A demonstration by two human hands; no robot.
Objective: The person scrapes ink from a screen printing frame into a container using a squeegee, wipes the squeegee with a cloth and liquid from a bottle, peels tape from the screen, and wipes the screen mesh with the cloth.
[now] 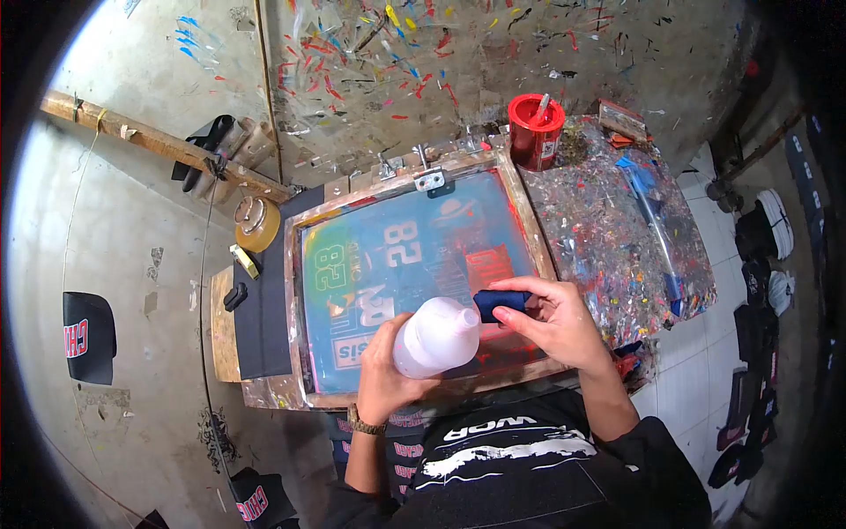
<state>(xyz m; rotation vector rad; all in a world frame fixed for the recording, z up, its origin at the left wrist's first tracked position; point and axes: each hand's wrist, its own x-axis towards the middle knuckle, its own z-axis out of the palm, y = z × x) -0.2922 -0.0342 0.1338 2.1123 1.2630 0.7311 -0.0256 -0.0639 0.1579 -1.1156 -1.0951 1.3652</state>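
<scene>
My left hand (382, 363) is wrapped round a translucent white squeeze bottle (432, 342), tilted so its nozzle points up and right. Between the thumb and fingers of my right hand (557, 324) is a folded dark blue cloth (502, 306), close to the nozzle; whether they touch I cannot tell. Below both hands lies a wood-framed printing screen (414, 286) with blue mesh, bearing letters and numbers such as 28. Red stains show on the mesh at its right side, and a yellow-green patch at its left. A metal hinge clamp (429, 181) holds the frame's far edge.
A red paint can (537, 132) with a tool in it stands at the back of the paint-spattered table (599, 238). A squeegee-like block (622, 121) and a clear tube (656, 229) lie there too. At left are a yellowish jar (256, 225) and a wooden rail (159, 141).
</scene>
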